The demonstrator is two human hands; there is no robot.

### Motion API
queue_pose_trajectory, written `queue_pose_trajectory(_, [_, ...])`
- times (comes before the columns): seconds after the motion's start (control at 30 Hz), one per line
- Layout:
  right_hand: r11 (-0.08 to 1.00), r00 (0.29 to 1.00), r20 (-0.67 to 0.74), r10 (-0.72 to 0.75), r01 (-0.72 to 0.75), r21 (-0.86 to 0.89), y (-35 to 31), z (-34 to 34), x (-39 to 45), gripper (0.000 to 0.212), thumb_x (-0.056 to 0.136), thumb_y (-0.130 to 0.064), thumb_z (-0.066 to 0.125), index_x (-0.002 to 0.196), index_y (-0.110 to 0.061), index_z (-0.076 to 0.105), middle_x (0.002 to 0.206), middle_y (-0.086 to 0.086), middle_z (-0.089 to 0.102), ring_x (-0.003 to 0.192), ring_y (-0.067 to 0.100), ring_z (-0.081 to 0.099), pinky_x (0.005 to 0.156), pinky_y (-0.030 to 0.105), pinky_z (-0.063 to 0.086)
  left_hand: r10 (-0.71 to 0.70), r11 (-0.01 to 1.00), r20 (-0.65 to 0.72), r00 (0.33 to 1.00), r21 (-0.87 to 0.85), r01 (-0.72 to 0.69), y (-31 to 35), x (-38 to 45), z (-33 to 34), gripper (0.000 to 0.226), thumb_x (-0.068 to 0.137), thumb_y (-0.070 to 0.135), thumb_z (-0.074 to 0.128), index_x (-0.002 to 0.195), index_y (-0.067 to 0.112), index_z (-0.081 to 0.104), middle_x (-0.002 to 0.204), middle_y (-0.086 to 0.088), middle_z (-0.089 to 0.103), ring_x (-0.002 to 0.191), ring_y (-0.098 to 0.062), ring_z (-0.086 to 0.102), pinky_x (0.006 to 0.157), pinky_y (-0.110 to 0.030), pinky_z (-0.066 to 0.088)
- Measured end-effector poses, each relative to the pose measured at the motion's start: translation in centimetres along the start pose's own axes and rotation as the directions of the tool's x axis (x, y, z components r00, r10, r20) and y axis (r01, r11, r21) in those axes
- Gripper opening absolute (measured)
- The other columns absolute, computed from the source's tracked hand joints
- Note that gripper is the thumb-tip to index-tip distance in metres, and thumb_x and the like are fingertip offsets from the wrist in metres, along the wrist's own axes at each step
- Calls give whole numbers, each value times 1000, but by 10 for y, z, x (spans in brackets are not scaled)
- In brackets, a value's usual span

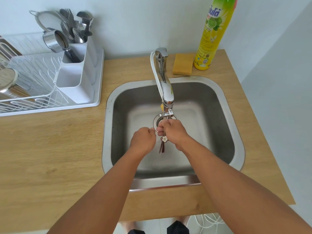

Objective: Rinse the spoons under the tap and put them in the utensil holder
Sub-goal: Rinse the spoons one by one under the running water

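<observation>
Under the spout of the tap (164,85), over the middle of the steel sink (219,105), the right hand (172,130) has its grip clamped on a small bundle of spoons (162,146). Their thin handles hang down below the fist, one ending in a little flower charm. The bowls are hidden inside the fingers, and I cannot tell whether water is running.

Just beside it to the left, the left hand (143,141) is curled, knuckles touching the bundle; whether it pinches a spoon cannot be told.

The spoons look light, stiff and, once wet, probably slippery, so holding them by the handles near the necks seems safest.

Well away to the upper left stands the white utensil holder (76,65) in the dish rack (33,98) on the worktop (50,149), already holding cutlery.
</observation>
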State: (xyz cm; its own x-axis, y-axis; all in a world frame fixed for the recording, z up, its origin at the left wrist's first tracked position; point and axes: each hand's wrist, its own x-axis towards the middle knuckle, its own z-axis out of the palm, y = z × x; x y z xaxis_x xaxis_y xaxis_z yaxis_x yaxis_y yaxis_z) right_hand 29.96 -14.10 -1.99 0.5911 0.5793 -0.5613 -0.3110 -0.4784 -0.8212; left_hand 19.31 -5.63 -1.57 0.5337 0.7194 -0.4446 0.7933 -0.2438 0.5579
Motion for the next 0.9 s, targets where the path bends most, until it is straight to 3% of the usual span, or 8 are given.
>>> queue_pose_trajectory(0.13, [995,1000,21,1,-3,102,-7,0,-4,32,107,-15,42,93,-6,70,69,2,74,60,15,71,60,34,61,62,939,58,996,-342,-39,14,3,-2,34,104,23,40,92,12,70,81,2,73,65,-6,64,56,-20,46])
queue_pose_trajectory(0.27, [981,996,63,57,-68,183,-1,-2,-11,37,111,-19,39,109,-3,72,84,13,73,68,19,71,60,32,58,47,804,163,986,-592,59,25,-5,6,35,107,15,44,98,15,78,74,-2,75,57,-6,65,53,-20,52])
queue_pose_trajectory(0.37, [943,981,127,146,-177,281,4,-7,-18,38,111,-14,34,102,-2,69,67,10,58,54,16,56,54,33,54,14,753,246,969,-640,151,25,-12,14,28,107,18,52,97,18,78,60,3,64,48,-7,57,53,-23,54])
queue_pose_trajectory(0.43, [919,966,148,210,-247,308,6,-12,-23,37,108,-8,36,88,-5,66,54,2,49,41,11,46,47,29,45,-29,715,299,954,-661,229,23,-17,19,24,105,20,57,100,12,78,65,1,67,53,-11,62,64,-30,57])
queue_pose_trajectory(0.57, [849,916,230,328,-393,353,2,-25,-31,35,111,-12,36,85,-6,59,55,-1,41,43,8,29,38,20,28,-92,703,338,937,-644,302,18,-25,23,19,103,24,60,102,21,78,86,7,79,76,-10,77,83,-36,56])
queue_pose_trajectory(0.63, [837,884,275,378,-454,306,-1,-30,-35,36,112,-18,37,84,-8,57,54,-3,41,43,7,27,36,19,28,-124,685,341,932,-650,329,16,-27,23,19,103,25,58,104,19,77,91,4,80,83,-13,77,85,-37,57])
queue_pose_trajectory(0.73, [856,844,332,420,-490,162,-3,-29,-43,36,111,-17,39,80,-9,56,52,-4,39,41,6,26,35,18,28,-165,657,326,931,-668,351,13,-31,22,18,102,23,58,98,16,74,83,1,76,77,-12,75,81,-36,56])
queue_pose_trajectory(0.9, [919,857,359,369,-395,-2,-9,-10,-56,31,107,-12,35,79,-13,49,56,-1,39,44,9,29,41,21,30,-155,638,291,944,-700,321,4,-36,10,26,101,18,58,80,19,73,69,-1,70,59,-11,65,75,-34,59])
